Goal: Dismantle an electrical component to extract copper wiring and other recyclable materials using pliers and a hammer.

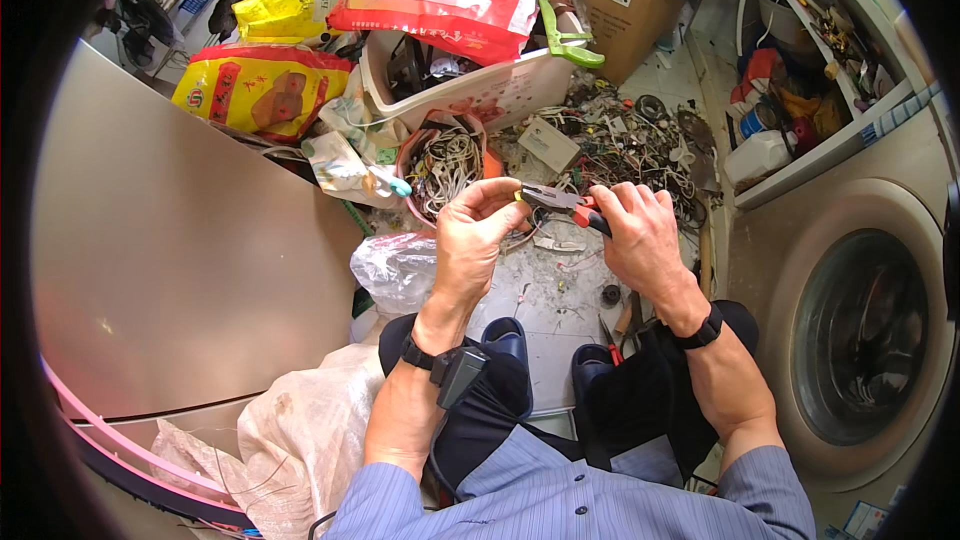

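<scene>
My right hand (643, 236) grips combination pliers (553, 198) by their red and black handles. The jaws point left and meet the fingertips of my left hand (480, 221). Between that thumb and forefinger I pinch a small yellow piece (518, 196), right at the tip of the jaws. Its exact kind is too small to tell, and my fingers hide part of it. Just beyond my left hand stands a pink-rimmed basket filled with coiled cables (448, 165). A heap of wire scraps (637, 146) lies on the floor beyond the pliers.
A white plastic bin (480, 94) stands ahead, with a red and white sack (442, 11) across it. A pale box (550, 144) lies by the scraps. To the right is a front-loading washing machine (757, 240); a clear plastic bag (394, 270) lies left. Red-handled pliers (613, 345) rest near my foot.
</scene>
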Tool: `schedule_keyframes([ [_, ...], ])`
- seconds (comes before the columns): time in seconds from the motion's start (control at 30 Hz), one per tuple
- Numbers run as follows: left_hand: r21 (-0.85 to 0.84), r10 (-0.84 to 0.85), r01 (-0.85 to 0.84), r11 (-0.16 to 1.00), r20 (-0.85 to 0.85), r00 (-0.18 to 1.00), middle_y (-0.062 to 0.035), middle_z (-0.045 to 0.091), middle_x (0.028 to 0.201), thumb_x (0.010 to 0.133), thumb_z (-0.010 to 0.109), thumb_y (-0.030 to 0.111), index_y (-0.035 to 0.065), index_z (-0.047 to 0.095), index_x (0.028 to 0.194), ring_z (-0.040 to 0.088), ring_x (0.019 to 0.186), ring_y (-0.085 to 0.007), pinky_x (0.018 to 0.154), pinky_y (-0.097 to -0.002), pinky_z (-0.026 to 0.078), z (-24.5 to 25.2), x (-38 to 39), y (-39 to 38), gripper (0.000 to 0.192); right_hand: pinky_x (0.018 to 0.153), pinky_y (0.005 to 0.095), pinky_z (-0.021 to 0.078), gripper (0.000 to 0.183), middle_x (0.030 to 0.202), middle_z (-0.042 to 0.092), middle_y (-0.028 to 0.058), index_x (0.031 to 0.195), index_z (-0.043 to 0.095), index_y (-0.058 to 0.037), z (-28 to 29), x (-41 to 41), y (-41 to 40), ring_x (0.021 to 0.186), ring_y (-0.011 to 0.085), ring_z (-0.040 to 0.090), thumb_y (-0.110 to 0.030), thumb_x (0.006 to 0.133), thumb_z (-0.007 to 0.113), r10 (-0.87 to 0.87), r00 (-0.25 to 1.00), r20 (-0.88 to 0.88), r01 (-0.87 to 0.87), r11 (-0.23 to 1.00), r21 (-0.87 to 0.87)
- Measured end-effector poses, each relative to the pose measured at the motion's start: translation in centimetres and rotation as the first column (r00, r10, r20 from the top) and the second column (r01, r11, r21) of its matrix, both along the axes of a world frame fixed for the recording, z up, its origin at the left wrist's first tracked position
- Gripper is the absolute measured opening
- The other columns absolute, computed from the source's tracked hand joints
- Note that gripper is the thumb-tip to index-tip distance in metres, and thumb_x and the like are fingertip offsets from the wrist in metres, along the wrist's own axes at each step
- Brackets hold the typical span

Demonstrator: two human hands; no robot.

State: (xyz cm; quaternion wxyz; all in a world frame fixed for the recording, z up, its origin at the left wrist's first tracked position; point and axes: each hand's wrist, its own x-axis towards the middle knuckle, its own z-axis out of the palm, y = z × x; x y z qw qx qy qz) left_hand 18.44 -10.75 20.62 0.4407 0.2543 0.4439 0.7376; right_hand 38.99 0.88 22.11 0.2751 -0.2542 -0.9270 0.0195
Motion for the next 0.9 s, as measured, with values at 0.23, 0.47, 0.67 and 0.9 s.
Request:
schedule_keyframes([
  [0.23,-0.07,-0.027,0.024,0.997,-0.036,0.999,-0.0107,0.077,0.101,0.091,0.075,-0.004,-0.0033,0.071,0.118,0.072,0.082,-0.0136,0.073,-0.0256,0.061,0.7,-0.4,-0.3,0.028,0.077,0.0404,0.0413,0.016,0.087,0.059,0.0072,0.099,0.066,-0.0097,-0.4,0.0,0.1,0.085,0.0271,0.059,-0.007,0.082,0.067,-0.001,0.999,0.042,0.0,0.999,0.033],
  [0.47,-0.208,-0.021,-0.03,0.978,-0.239,0.971,-0.0057,0.075,0.087,0.092,0.079,0.006,-0.0026,0.076,0.107,0.063,0.066,-0.008,0.059,-0.0211,0.051,0.9,-1.6,-1.0,0.018,0.073,0.0426,0.0449,0.012,0.087,0.061,0.0102,0.095,0.063,-0.0079,-0.3,1.0,1.5,0.084,0.0299,0.061,-0.006,0.084,0.064,-0.019,1.0,0.008,0.019,1.0,-0.004],
  [0.67,-0.118,-0.035,0.024,0.993,-0.097,0.995,-0.0041,0.073,0.08,0.093,0.078,0.006,0.0001,0.075,0.104,0.065,0.063,-0.0091,0.056,-0.0208,0.051,0.7,-1.4,-0.6,0.013,0.076,0.0427,0.0467,0.022,0.089,0.061,0.011,0.1,0.063,-0.0065,-0.2,1.9,1.5,0.088,0.0314,0.062,-0.001,0.079,0.065,-0.014,0.999,0.033,0.016,0.998,-0.065],
  [0.9,-0.155,0.031,-0.048,0.987,-0.112,0.993,-0.0067,0.075,0.083,0.093,0.076,0.005,0.0004,0.076,0.106,0.069,0.066,-0.0107,0.057,-0.0224,0.053,1.3,-2.0,-1.1,0.013,0.078,0.0466,0.053,0.022,0.09,0.064,0.0132,0.103,0.066,-0.0075,0.9,3.1,4.0,0.088,0.036,0.065,0.0,0.082,0.068,-0.153,0.986,-0.063,0.145,0.983,-0.112],
])
